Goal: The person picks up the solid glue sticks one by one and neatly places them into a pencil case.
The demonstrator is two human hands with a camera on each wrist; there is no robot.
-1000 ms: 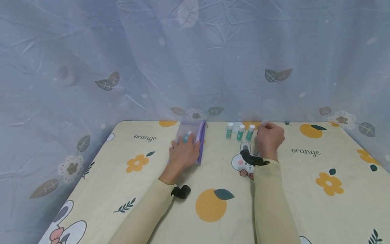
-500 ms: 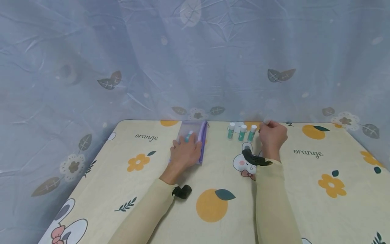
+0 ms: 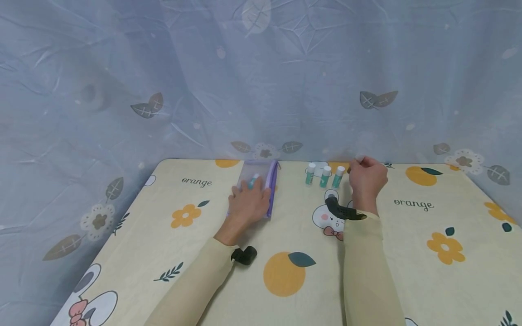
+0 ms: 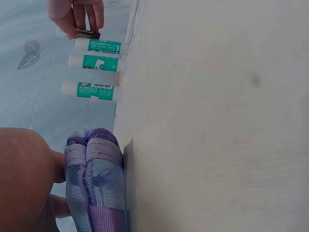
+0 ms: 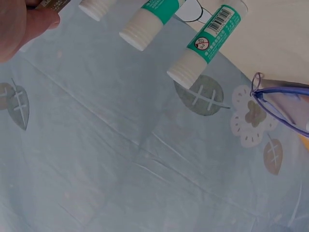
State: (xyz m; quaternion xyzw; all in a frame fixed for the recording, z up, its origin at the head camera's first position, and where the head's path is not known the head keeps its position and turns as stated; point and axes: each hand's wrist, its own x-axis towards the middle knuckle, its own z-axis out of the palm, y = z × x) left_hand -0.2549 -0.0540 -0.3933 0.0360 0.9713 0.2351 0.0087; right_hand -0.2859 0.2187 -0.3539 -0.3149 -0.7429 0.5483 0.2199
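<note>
My left hand (image 3: 248,201) rests with spread fingers on a purple mesh zip pouch (image 3: 269,185). A green and white glue stick (image 3: 253,181) shows by its fingertips; whether it lies in or on the pouch I cannot tell. To the right, three green-labelled glue sticks stand upright in a row: the left one (image 3: 310,174), the middle one (image 3: 325,177) and the right one (image 3: 337,177). Just beyond them my right hand (image 3: 368,181) pinches a brown-labelled glue stick (image 4: 88,34), mostly hidden by the fingers.
A cream cloth printed with oranges and flowers covers the table (image 3: 285,308). Behind its far edge hangs a blue-grey patterned curtain (image 3: 261,81), close to the pouch and the row. Black wrist straps (image 3: 244,256) sit over both sleeves.
The view has shifted slightly. My right hand has risen a little beside the row; the left hand stays on the pouch and the three glue sticks have kept their places.
</note>
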